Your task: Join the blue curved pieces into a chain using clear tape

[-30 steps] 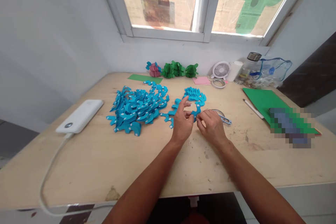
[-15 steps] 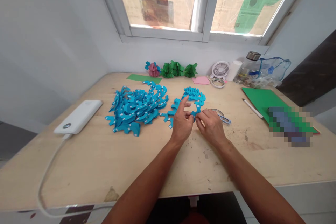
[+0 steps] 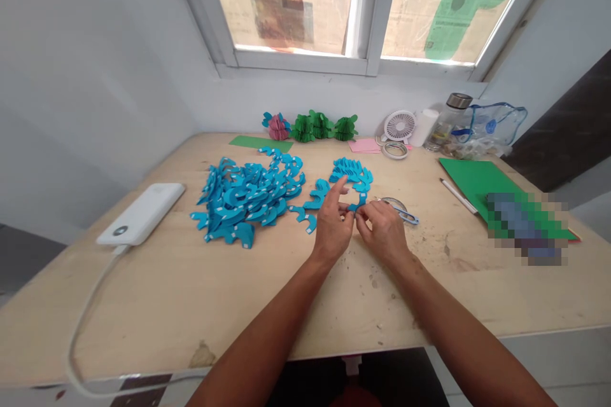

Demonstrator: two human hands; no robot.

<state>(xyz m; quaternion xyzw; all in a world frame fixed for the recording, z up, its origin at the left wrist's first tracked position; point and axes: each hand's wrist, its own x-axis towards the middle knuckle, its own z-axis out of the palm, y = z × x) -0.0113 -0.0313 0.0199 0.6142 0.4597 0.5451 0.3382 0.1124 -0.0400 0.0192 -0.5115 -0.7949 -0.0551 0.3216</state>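
Note:
Between my two hands is a blue paper cut-out (image 3: 359,201), curved, with a small white square on it. My left hand (image 3: 333,224) pinches its left side, index finger raised. My right hand (image 3: 382,226) has thumb and fingers pressed together at its lower right edge. Left of my hands, a few loose blue cut-outs (image 3: 305,217) lie on the table. Behind them is a row of folded blue paper pieces (image 3: 351,170). A big pile of blue cut-outs (image 3: 252,194) with white squares spreads further left.
A blue cutter (image 3: 405,215) and a tape roll lie beside my right hand. A white power bank (image 3: 142,213) with a cable is at left. Green paper (image 3: 477,181) and a pen (image 3: 458,195) are at right. Paper figures (image 3: 321,126), a small fan (image 3: 400,126) and a bottle (image 3: 449,121) line the wall.
The held cut-out has tilted and shifted slightly down between my fingers. Both hands stay nearly in place, still pinching; the camera view has shifted a little.

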